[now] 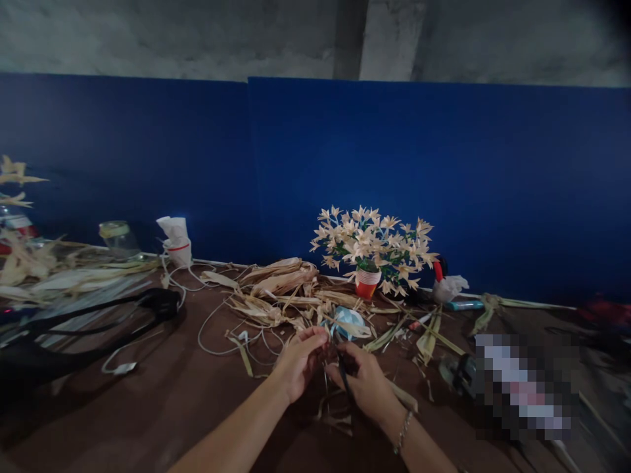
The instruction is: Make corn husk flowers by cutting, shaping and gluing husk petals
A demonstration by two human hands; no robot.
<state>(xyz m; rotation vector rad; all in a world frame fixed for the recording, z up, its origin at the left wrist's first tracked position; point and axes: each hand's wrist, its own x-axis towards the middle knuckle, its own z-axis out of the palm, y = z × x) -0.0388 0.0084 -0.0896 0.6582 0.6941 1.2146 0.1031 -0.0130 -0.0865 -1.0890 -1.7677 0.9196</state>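
Observation:
My left hand [300,361] is closed, thumb and fingertips pinched together around something too small to make out. Thin pale strands show just below its fingertips. My right hand [365,381], with a bracelet at the wrist, grips what look like black-handled scissors [344,373]; their tip points up toward the left fingertips. Just beyond both hands lies a crumpled light-blue and white piece [349,322]. Dry corn husks [280,282] are heaped behind it. Farther back, a red and white cup [367,284] holds a bunch of pale husk flowers [367,240] with green leaves.
White cable [207,348] loops across the brown table [162,407] at left. Black straps [98,328], a glass jar [118,240] and a white paper-stuffed cup [178,246] stand farther left. At right are a tape dispenser-like object [461,374] and a teal item [464,305]. Blue panels [419,151] close the back.

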